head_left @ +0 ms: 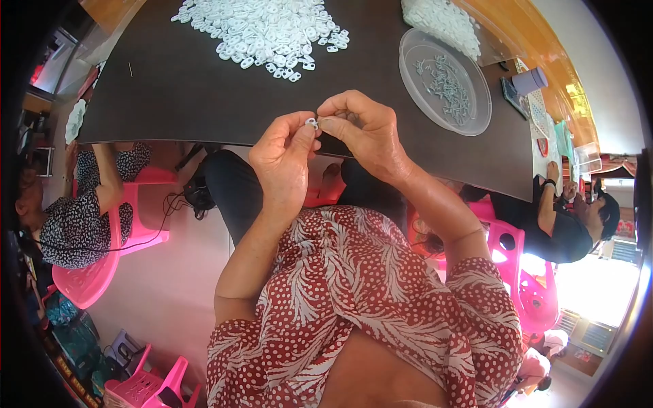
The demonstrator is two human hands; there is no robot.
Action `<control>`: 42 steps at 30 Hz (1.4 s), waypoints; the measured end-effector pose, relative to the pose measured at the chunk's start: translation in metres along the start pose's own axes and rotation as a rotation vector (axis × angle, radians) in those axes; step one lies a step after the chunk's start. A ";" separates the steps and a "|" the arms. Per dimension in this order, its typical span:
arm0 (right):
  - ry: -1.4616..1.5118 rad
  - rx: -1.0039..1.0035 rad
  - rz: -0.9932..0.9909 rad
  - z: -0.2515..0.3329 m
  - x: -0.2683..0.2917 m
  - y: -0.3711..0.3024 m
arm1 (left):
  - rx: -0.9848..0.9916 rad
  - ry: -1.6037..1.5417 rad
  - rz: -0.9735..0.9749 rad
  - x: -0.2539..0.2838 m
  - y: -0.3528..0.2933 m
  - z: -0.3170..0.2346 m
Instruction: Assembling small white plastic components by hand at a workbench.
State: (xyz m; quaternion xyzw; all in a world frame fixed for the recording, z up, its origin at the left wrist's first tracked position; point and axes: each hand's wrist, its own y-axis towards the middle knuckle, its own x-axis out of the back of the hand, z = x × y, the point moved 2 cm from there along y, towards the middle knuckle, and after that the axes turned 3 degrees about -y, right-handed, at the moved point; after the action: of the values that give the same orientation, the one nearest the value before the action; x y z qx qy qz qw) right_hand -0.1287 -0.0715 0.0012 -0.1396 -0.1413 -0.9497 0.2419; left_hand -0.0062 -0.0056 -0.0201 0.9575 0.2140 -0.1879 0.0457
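Above the near edge of the dark table, my left hand (286,149) pinches a small white plastic piece (311,123) with two holes between thumb and fingertips. My right hand (364,129) is closed in a pinch right beside that piece, thumb against forefinger; whatever its fingertips hold is too small to make out. A heap of similar white pieces (265,30) lies on the far side of the table. To the right stands a round clear plastic tub (411,80) with many small grey metal screws (449,92) in it.
A clear bag of white pieces (442,24) lies behind the tub on the dark table (170,102). A lilac cup (529,80) stands at the far right. People sit on either side, one on a pink chair (88,275) at left, another in black (571,224) at right.
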 end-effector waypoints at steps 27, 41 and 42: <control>-0.359 0.177 -0.096 -0.026 0.014 0.081 | -0.083 -0.087 0.016 0.012 0.037 0.015; -0.901 0.562 -0.104 -0.029 -0.029 0.123 | -0.150 -0.126 -0.001 0.015 0.031 0.016; -0.844 0.541 -0.074 -0.027 -0.029 0.122 | -0.156 -0.109 0.004 0.016 0.030 0.017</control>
State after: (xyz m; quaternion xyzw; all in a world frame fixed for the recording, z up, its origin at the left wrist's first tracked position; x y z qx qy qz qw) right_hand -0.0488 -0.1715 -0.0086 -0.4389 -0.4731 -0.7475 0.1573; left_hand 0.0145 -0.0294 -0.0415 0.9397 0.2233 -0.2226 0.1323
